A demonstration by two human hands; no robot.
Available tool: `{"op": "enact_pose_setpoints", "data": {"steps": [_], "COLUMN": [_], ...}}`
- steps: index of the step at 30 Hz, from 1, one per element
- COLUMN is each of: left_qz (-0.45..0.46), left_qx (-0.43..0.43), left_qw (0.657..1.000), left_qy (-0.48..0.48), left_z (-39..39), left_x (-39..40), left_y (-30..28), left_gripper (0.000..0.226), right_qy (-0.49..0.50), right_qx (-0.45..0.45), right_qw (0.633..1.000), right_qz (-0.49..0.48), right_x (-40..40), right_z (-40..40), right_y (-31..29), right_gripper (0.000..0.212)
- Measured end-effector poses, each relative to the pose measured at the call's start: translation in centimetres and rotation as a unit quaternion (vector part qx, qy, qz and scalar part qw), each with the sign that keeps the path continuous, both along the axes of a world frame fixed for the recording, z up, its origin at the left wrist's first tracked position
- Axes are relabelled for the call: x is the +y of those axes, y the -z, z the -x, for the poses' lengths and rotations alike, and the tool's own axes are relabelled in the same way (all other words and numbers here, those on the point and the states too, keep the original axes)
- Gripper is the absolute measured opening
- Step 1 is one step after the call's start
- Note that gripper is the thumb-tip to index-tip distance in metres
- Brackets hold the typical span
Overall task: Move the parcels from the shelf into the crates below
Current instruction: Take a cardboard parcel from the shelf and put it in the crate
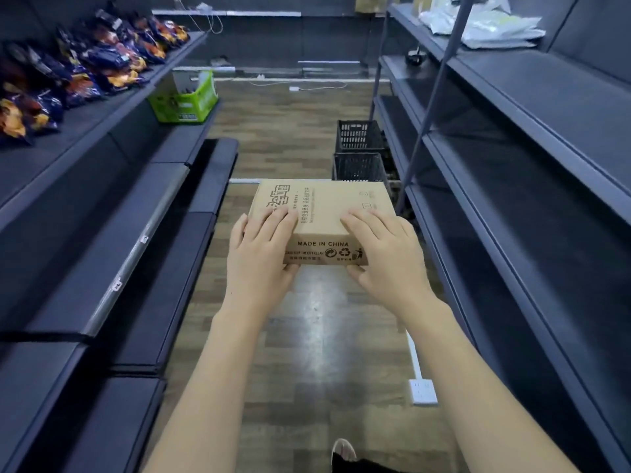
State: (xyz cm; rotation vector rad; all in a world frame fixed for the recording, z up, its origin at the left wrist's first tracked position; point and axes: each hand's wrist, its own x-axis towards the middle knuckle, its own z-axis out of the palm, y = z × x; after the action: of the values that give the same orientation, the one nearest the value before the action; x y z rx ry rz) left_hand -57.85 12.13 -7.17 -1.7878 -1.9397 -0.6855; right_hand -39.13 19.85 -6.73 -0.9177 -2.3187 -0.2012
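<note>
Foreground: white power strip point(422, 391) on wood floor point(307, 336). Mid-aisle: cardboard parcel point(324, 213) held level above the floor, between left hand point(259, 254) and right hand point(386, 254), each gripping a near corner with fingers over the top face and thumb beneath. Beyond: two black crates point(360, 150) on the floor beside right shelf point(512, 131). Farther left: green crate point(186, 100), snack bags point(68, 73) on left shelf point(85, 165). Far right, top: pale mailer bags point(485, 27).

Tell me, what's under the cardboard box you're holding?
Under the cardboard box show both thumbs, left hand and right hand, with wooden floor far below. The box hides part of a black crate behind it.
</note>
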Motion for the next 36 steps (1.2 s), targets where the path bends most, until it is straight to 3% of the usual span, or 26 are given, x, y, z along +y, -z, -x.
{"op": "enact_pose_setpoints", "data": {"steps": [13, 23, 36], "left_qz": [0.026, -0.009, 0.002], "left_qx": [-0.031, -0.007, -0.018], "left_qw": [0.998, 1.000, 0.999], "left_qy": [-0.057, -0.015, 0.027], "left_z": [8.8, 21.5, 29.6], "left_x": [17.3, 36.6, 60.4], "left_y": [2.4, 0.1, 2.3], "left_gripper": [0.078, 0.078, 0.077], "right_qy": [-0.027, 0.012, 0.045], "right_qx": [-0.010, 0.000, -0.015], "right_qw": [0.999, 1.000, 0.998], "right_qz": [0.014, 0.016, 0.043], "right_x": [19.0, 36.4, 59.6], "right_z": [10.2, 22.0, 29.5], "right_y": [2.3, 0.3, 2.6], "right_gripper": [0.071, 0.077, 0.078]}}
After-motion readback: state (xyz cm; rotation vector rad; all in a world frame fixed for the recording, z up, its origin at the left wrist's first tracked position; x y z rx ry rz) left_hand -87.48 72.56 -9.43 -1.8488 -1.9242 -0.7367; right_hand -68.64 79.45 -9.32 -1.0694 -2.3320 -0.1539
